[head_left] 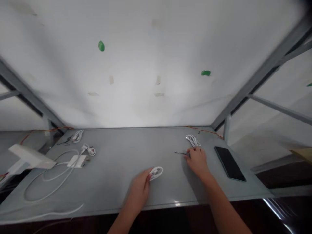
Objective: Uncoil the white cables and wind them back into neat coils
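Observation:
A coiled white cable (156,173) is gripped between the thumb and fingers of my left hand (141,188), over the front middle of the grey shelf (117,188). To the right, my right hand (197,160) pinches a thin black twist tie (179,153), whose free end points left. Just beyond those fingers a second coiled white cable (193,140) lies on the shelf. A dark phone (229,163) lies flat to the right of my right hand.
At the left are a white power adapter (77,161) with a long looping cord, a white stand-like device (31,156), and two more coiled cables (78,136). Black ties (65,141) lie near them. Metal posts (227,130) and a white wall (136,65) border the shelf.

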{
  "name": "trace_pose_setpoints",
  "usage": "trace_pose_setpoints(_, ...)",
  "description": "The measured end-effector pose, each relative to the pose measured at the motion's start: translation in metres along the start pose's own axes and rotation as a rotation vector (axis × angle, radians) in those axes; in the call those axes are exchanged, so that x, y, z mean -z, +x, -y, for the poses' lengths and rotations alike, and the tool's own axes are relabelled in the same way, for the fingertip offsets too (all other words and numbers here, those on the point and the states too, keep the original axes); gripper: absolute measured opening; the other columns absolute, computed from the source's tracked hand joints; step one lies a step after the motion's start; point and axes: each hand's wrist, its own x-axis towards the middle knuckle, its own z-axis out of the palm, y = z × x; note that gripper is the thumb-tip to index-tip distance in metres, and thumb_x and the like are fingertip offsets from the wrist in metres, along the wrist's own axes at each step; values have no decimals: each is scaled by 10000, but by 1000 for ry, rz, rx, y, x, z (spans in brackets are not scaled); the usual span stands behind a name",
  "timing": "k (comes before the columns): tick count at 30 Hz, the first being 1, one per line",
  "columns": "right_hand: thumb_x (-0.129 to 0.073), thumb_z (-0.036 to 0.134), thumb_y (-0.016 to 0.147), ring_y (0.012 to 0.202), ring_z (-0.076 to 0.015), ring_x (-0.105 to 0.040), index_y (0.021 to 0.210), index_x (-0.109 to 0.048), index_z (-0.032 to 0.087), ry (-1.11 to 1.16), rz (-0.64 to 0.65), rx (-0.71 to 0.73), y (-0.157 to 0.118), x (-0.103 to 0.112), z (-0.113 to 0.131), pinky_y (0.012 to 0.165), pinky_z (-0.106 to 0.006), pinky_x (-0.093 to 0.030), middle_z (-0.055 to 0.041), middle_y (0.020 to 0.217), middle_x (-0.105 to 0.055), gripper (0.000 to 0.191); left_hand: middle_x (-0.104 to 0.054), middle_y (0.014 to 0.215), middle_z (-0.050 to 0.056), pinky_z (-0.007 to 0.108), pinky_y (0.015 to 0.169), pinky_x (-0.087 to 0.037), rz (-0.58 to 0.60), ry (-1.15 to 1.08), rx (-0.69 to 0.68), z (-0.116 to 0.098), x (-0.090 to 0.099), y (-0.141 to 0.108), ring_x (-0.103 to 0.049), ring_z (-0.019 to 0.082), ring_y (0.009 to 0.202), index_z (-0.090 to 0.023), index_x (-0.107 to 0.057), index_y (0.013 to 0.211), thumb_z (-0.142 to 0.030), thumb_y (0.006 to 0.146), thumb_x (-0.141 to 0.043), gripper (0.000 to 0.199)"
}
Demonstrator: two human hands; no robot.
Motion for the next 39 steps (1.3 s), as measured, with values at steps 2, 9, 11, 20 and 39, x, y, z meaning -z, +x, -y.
trace_pose_setpoints(2,-656,178,901,1052,-363,-613,955,-781,135,-56,92,39,10,-1,3,932,-465,-431,-214,1080,-676,143,-800,1017,90,402,919,-553,-5,-5,35,-4,2,9,-706,267,873,-272,-785,1192,-430,1023,-489,376)
trace_pose_setpoints(9,-576,142,918,1125,-362,-606,969,-734,95,31,127,136,3,-11,53,936,-457,-435,-239,1111,-692,172,-718,920,54,349,926,-503,-107,-55,63,-20,-7,86,-661,215,904,-176,-701,1347,-286,1065,-439,400)
trace_pose_setpoints(11,-550,192,940,967,-308,-654,989,-704,107,270,97,-2,-2,-15,73,853,-420,-463,-197,993,-716,182,-686,906,43,326,867,-500,-95,-144,11,-18,-17,97,-649,197,865,-182,-653,1414,-348,1096,-397,440)
trace_pose_setpoints(20,-656,390,841,621,-180,-606,796,-678,188,1080,121,-169,-22,-38,149,605,-289,-453,-58,726,-710,209,-639,847,32,284,739,-483,-38,-267,147,12,-30,81,-585,172,748,-157,-577,1337,-410,1075,-446,387)
trace_pose_setpoints(39,-559,-3,923,929,-251,-659,1061,-722,138,206,-6,750,-8,-28,137,858,-367,-526,-134,1034,-727,256,-775,981,149,356,849,-456,96,289,-74,0,-5,108,-663,252,869,-187,-737,915,-134,923,-458,284)
